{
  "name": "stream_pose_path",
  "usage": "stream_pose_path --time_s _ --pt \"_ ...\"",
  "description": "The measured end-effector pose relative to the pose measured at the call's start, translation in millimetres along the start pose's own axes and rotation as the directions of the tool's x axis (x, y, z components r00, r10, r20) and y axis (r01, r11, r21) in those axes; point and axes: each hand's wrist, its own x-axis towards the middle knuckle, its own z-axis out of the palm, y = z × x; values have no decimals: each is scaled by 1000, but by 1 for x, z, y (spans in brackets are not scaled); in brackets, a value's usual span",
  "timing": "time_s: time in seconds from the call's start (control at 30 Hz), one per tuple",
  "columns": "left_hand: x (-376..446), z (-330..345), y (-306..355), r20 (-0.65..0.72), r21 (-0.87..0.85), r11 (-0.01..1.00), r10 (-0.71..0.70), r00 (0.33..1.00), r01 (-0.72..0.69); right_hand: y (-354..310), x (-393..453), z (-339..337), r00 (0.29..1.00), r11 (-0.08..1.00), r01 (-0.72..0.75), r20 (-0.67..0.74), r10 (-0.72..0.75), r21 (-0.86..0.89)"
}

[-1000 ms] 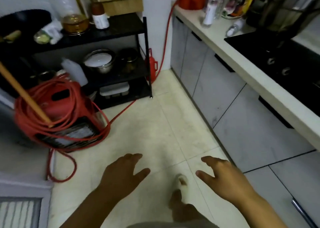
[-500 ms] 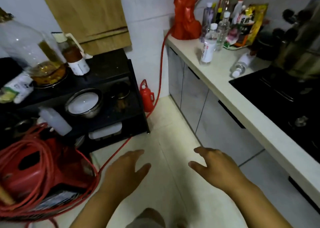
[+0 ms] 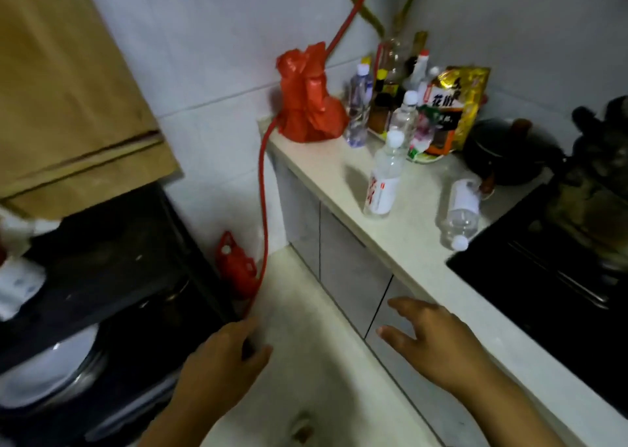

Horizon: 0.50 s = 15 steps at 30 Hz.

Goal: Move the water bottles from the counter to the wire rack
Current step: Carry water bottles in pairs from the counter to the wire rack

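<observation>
My left hand (image 3: 217,365) and right hand (image 3: 431,341) hang empty with fingers spread, low in front of the counter (image 3: 343,178). On it, 1 water bottle (image 3: 384,178) stands upright; another (image 3: 461,210) lies on its side beside the black stove (image 3: 550,276). The dark rack (image 3: 112,276) sits at my left.

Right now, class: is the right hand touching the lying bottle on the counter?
Apart. The head view shows the right hand open below the counter edge, clear of the lying bottle.

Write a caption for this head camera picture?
Both hands empty; water bottles wait on the counter.
</observation>
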Motion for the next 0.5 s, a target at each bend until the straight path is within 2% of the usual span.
stream_pose_path --time_s 0.13,0.27,0.37,0.5 --pt "90 -32 35 17 81 988 131 991 -132 7 44 -24 984 990 -127 -116 135 68" --pt "154 -31 86 85 122 937 318 944 -327 24 68 -33 945 959 -255 -178 274 122" --pt "189 -17 124 168 98 894 418 893 -437 40 88 -40 907 932 -329 -224 357 153" --pt "229 -8 164 170 46 856 501 849 -514 56 120 -53 882 914 -363 -250 400 181"
